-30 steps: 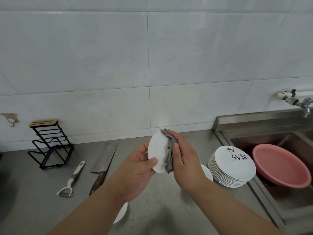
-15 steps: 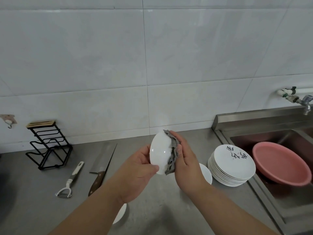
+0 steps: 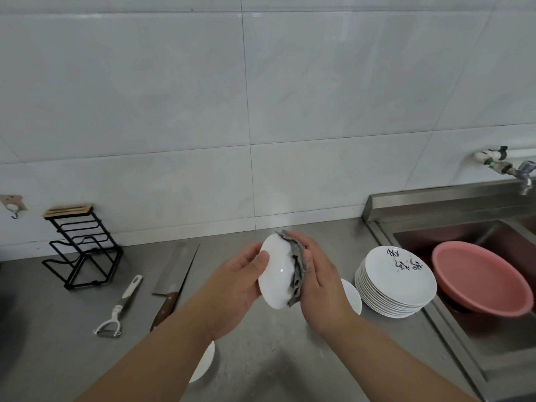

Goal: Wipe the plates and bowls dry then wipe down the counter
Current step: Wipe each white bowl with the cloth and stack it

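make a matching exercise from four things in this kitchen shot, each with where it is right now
Things
1. small white ceramic bowl
2. round pink plastic basin
3. steel cleaver with a brown wooden handle
4. stack of white plates with black brush marks

Places
A. inside the steel sink
B. on the grey counter, by the sink's left edge
C. in the left hand, against the grey cloth
D. flat on the counter, right of the white-handled peeler

Pairs: 1-C, 2-A, 3-D, 4-B
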`<state>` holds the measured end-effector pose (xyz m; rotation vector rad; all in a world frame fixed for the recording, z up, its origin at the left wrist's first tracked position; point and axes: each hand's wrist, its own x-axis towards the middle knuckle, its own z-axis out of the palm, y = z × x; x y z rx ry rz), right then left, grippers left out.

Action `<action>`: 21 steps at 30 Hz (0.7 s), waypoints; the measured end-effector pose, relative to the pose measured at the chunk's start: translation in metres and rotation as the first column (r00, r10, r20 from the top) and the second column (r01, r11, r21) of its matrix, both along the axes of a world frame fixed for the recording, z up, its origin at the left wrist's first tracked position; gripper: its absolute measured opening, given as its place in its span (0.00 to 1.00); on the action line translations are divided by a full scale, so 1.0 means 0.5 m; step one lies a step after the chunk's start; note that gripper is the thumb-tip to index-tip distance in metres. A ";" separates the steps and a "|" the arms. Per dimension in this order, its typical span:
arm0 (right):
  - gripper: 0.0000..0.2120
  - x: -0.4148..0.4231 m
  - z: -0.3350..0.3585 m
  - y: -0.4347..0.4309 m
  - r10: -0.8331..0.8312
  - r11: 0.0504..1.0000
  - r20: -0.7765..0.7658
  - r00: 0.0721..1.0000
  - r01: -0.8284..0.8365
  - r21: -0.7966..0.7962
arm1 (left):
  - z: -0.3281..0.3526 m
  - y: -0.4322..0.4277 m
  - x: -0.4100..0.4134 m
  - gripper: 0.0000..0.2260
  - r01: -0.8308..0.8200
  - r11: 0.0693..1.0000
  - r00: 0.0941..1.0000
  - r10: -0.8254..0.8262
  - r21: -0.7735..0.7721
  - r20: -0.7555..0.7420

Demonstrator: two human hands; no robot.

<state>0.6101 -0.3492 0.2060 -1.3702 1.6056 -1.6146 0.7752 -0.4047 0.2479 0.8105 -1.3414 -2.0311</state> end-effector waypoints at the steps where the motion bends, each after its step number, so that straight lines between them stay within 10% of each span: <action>1: 0.24 0.001 0.000 0.002 -0.001 1.000 -0.044 0.999 0.001 -0.005 | 0.002 -0.004 0.001 0.21 0.004 1.000 1.000 -0.004 -0.031 0.017; 21: 0.26 -0.012 -0.014 0.003 -0.045 0.999 -0.052 0.998 0.043 -0.033 | -0.025 0.002 -0.002 0.19 -0.018 0.996 0.986 0.032 -0.087 0.165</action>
